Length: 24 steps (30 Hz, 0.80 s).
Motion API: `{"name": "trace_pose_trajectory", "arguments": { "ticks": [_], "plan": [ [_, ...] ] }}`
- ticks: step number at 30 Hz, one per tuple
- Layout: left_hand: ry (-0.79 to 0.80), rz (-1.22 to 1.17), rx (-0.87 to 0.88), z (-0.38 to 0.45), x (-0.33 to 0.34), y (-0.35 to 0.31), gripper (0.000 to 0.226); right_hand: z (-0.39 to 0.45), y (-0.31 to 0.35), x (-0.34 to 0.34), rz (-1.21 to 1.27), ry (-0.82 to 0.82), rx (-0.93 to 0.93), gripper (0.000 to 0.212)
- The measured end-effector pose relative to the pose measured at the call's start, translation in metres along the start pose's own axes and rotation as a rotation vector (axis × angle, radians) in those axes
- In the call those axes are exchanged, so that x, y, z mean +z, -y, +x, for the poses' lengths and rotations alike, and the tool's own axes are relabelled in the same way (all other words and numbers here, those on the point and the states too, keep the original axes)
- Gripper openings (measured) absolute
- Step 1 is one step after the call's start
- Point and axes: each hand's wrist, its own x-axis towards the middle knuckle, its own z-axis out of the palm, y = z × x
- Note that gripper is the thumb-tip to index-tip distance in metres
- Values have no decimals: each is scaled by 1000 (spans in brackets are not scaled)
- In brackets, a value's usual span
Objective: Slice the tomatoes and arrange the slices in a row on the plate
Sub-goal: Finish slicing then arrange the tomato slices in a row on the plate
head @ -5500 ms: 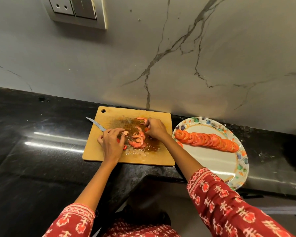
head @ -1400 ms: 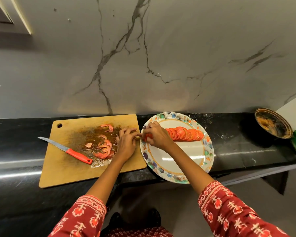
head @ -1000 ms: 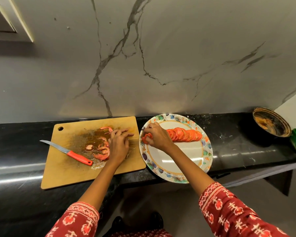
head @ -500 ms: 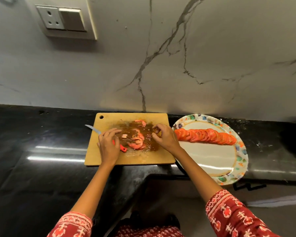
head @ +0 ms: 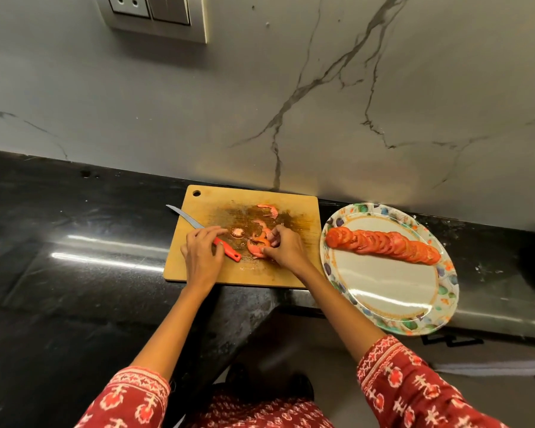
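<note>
A: Fig. 1, head view. What lies on the wooden cutting board (head: 198, 273)?

B: A wet, juice-stained patch in the board's middle carries loose tomato pieces (head: 267, 210), with 1 small pale end piece (head: 238, 232) just left of them. A knife (head: 198, 225) lies slantwise: its blade tip overhangs the board's left edge, its red handle points toward the board's near side.

A: And the 2 hands?

B: The left hand (head: 202, 257) lies over the knife handle, fingers extended and relaxed toward the end piece, gripping nothing that can be seen. The right hand (head: 286, 247) has its fingers curled round the tomato slices (head: 255, 247) at the board's centre, pinching them together.

A: Where is the plate?

B: The plate (head: 383, 285), with a floral rim, sits just right of the board on the black counter (head: 74, 273), its near edge jutting past the counter's front. A row of overlapping tomato slices (head: 383, 244) runs across its far half.

A: Any readable writing?

B: None. A switch and socket panel (head: 155, 13) on the marble wall (head: 291, 88) behind the board bears no legible label. Both sleeves (head: 414, 387) are red with a white pattern.
</note>
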Motion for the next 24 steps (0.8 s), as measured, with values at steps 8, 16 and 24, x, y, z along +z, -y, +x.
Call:
{"name": "trace_pose_trajectory", "arguments": {
  "ticks": [8,16,24],
  "plan": [
    [6,-11,3,4,6,-6,29,6,18,-19,27,-11,-108,19],
    [-1,11,-11,3,5,-4,29,-9,2,-12,-297,34,-91,19],
    [-11,16,-7,3,7,-6,29,-7,2,-11,-255,79,-8,20]
  ]
}}
